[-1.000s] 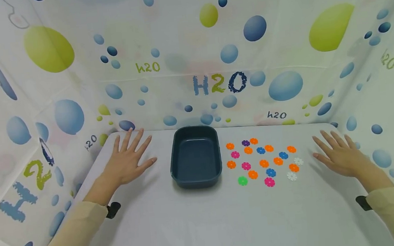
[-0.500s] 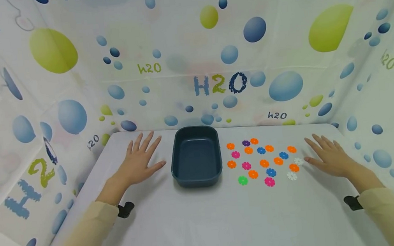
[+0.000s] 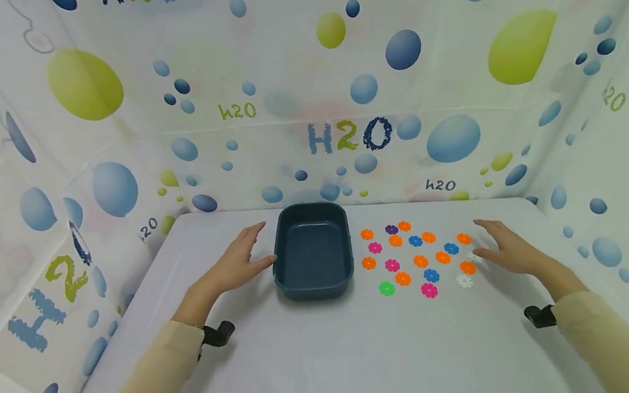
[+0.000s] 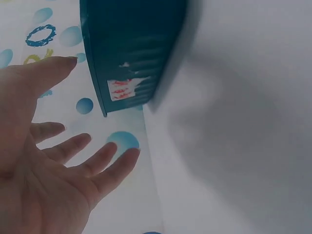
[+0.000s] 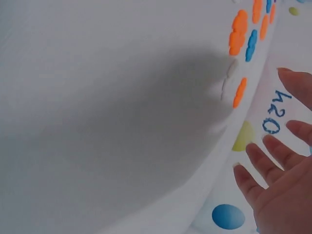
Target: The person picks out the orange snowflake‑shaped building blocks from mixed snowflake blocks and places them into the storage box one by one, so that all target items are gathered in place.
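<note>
A dark blue rectangular tub (image 3: pixel 315 289) stands on the white table. Just left of it my left hand (image 3: pixel 232 267) hovers, fingers loosely spread and holding nothing; in the left wrist view, a torn label (image 4: pixel 122 90) shows on the side of the tub, apart from the fingertips. Several small flower-shaped discs lie scattered right of the tub, among them a green disc (image 3: pixel 387 288), a pink disc (image 3: pixel 429 290), a purple disc (image 3: pixel 391 229) and an orange disc (image 5: pixel 240 92). Over their right edge hangs my right hand (image 3: pixel 516 250), bare of any object, partly covering a white disc.
A white cloth with blue and green dots (image 3: pixel 364 89) walls in the table (image 3: pixel 328 357) at the back and both sides. Black straps with small devices (image 3: pixel 218 334) sit at both wrists, beyond beige sleeves (image 3: pixel 151 379).
Both hands have moved inward: the left toward the tub, the right toward the discs. They have turned from palm down to more sideways. Tub and discs have stayed put.
</note>
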`<state>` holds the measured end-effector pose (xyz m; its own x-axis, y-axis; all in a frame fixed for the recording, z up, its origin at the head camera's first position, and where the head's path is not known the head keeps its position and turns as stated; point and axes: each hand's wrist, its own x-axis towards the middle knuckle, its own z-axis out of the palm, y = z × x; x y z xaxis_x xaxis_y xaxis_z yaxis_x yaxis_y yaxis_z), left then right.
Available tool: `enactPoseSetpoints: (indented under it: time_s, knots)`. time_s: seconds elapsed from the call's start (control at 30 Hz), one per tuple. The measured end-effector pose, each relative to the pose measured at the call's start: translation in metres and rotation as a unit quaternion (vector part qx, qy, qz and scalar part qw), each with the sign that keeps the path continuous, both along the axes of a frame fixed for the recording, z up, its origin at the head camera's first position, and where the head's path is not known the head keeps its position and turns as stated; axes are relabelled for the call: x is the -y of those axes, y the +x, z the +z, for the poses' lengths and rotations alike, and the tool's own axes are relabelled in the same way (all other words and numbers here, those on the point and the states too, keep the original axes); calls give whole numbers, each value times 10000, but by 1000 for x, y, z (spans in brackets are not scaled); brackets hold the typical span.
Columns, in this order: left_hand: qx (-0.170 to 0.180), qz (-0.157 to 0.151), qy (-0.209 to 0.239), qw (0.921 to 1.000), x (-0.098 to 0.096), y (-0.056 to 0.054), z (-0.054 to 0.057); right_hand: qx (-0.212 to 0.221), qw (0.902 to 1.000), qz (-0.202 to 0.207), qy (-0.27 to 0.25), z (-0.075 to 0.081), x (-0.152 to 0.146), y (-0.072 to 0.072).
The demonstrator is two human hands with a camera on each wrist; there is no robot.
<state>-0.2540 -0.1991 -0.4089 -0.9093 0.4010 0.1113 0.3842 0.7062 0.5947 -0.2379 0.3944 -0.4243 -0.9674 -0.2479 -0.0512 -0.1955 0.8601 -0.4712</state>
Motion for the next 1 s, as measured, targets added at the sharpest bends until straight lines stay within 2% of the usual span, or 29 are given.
enactPoseSetpoints:
  time_s: [0.1, 0.3, 0.47, 0.57, 0.7, 1.0]
  knots:
    - [194, 18, 270, 9994, -6, -2, -1, 224, 9995, -183, -128, -3, 3, -5]
    - [535, 270, 634, 9962, -17, -4, -4, 629, 9960, -484, -407, -4, 8, -14]
    - [1154, 478, 1333, 9832, -22, -6, -3, 896, 9925, -729, -405, -6, 10, -21]
    - [1401, 702, 1567, 9751, -23, -8, -5, 1084, 9894, -864, -439, -8, 11, -26]
    - [1457, 867, 1668, 9713, -24, -11, -8, 1205, 9862, -1028, -473, -10, 13, -31]
    - [1421, 694, 1896, 9690, -25, -15, -15, 1284, 9838, -1115, -561, -9, 11, -35]
